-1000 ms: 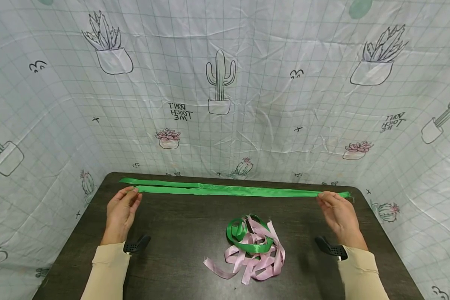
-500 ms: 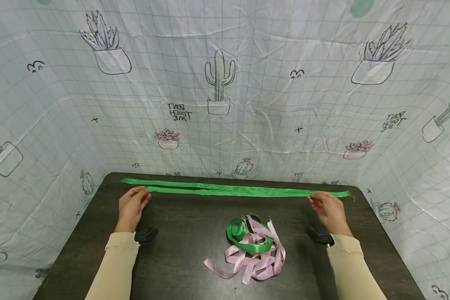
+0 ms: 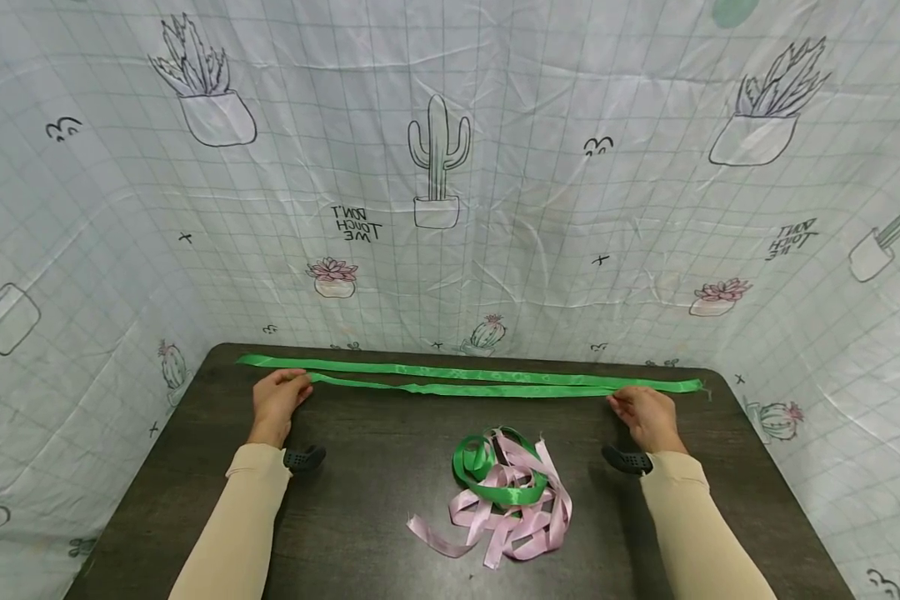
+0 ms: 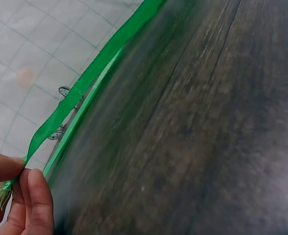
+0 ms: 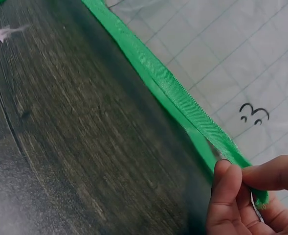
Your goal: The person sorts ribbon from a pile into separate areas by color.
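My left hand [image 3: 276,407] pinches one end of a green satin ribbon [image 3: 510,391] between thumb and fingers. The other end is in the pinch of my right hand [image 3: 647,415]. Between the two hands the ribbon runs nearly straight, with a slight sag. Frayed threads stick out past the left thumb [image 4: 4,166] in the left wrist view, and a short tail shows beyond the right fingers [image 5: 227,188] in the right wrist view. A second green ribbon [image 3: 390,368] lies stretched along the table's far edge, just behind the held one.
A loose heap of pink ribbon [image 3: 534,543] and green ribbon [image 3: 521,497] lies on the dark wooden table [image 3: 375,517], right of centre, with one pink tail reaching left. A cactus-print cloth [image 3: 450,267] hangs behind and at both sides.
Both hands have moved inward, closer together, with the ribbon between them. The held ribbon, which overlapped the lying one on the right side, now shows a gap from it along most of its length.
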`<state>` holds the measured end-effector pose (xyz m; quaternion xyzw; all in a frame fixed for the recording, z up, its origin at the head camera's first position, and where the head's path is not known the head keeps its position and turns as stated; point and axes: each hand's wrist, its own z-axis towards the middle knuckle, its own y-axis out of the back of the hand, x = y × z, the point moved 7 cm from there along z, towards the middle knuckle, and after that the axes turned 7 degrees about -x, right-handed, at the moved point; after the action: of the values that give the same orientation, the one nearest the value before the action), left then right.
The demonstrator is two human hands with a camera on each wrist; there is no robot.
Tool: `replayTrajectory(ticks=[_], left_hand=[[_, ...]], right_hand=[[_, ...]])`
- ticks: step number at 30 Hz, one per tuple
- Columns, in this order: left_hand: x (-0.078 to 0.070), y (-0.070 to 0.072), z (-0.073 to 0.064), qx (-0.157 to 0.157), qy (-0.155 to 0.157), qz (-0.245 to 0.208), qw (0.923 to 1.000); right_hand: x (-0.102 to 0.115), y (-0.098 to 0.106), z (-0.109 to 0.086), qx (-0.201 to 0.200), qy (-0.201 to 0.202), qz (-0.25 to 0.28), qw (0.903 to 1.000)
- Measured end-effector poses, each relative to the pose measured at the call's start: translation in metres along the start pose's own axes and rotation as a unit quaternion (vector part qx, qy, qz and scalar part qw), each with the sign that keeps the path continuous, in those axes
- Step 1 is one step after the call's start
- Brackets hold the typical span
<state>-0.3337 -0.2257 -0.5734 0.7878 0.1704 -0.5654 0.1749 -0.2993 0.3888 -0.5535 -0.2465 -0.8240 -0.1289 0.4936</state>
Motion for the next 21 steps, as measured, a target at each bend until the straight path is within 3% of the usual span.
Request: replayTrajectory(ticks=[21], left_hand=[[-0.007,-0.018,0.018,-0.020,-0.019,0.028,0.9992]], right_hand=[[-0.001,-0.003,0.017,-0.030,-0.040,0.024,0.9985]])
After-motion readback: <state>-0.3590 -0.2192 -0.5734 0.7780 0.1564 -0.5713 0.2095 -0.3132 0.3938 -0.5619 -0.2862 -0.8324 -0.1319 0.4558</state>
